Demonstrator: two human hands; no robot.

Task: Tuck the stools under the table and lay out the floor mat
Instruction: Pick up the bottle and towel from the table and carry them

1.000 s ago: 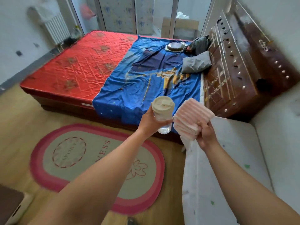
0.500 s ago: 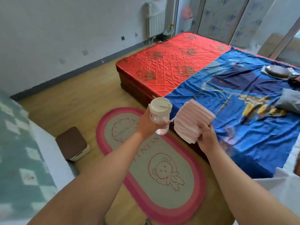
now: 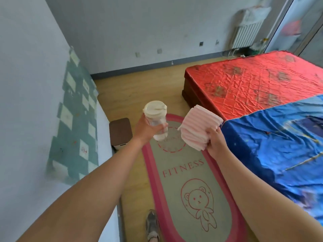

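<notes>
A bed (image 3: 253, 88) stands at right, its red quilted mattress cover (image 3: 258, 81) bare at the far end and a blue printed sheet (image 3: 279, 142) spread over the near end, hanging over the side. A white radiator (image 3: 244, 34) is fixed to the far grey wall (image 3: 139, 28), above a dark skirting board (image 3: 148, 66). Small square fittings dot the wall low down. The wooden floor (image 3: 122, 95) runs between the bed and a surface at left draped in a green-and-white chequered cloth (image 3: 76, 109). A grey shoe (image 3: 152, 224) shows at the bottom edge. A glazed partition (image 3: 305, 27) closes the far right corner.
</notes>
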